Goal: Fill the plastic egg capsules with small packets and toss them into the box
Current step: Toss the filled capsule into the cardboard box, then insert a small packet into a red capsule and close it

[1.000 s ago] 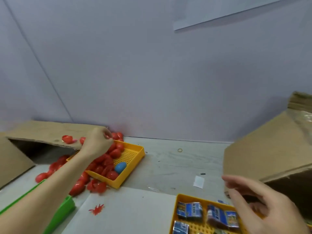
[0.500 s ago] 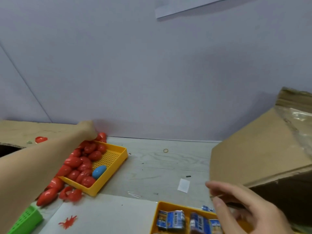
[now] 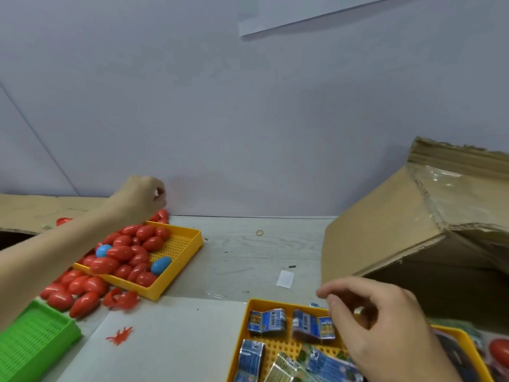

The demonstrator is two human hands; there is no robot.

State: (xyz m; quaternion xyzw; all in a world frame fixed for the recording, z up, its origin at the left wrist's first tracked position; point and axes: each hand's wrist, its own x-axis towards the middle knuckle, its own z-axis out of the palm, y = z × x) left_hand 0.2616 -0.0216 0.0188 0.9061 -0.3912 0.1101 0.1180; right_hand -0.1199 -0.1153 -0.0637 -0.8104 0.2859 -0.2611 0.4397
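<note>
A: Where are the egg capsules [image 3: 129, 255] from the left hand [image 3: 143, 198]?

B: Just below and nearer than it, heaped in a yellow tray [image 3: 180, 267] — long axes lying every way. Its fingers are curled; whether they hold anything, I cannot tell.

A: And the packets [image 3: 266, 321]?

B: Directly under and left of the right hand [image 3: 377, 323] — clearly the nearer hand. Its fingers look pinched on something small, too blurred to name. The box [image 3: 407, 232] stands just beyond it.

A plain lavender-grey wall [image 3: 248, 119] fills most of the view, meeting a pale wood-grain counter [image 3: 261, 252] along a dark seam. A white paper strip [image 3: 303, 15] (its lower edge slanting) sits high on the wall, under soft, even light.
</note>
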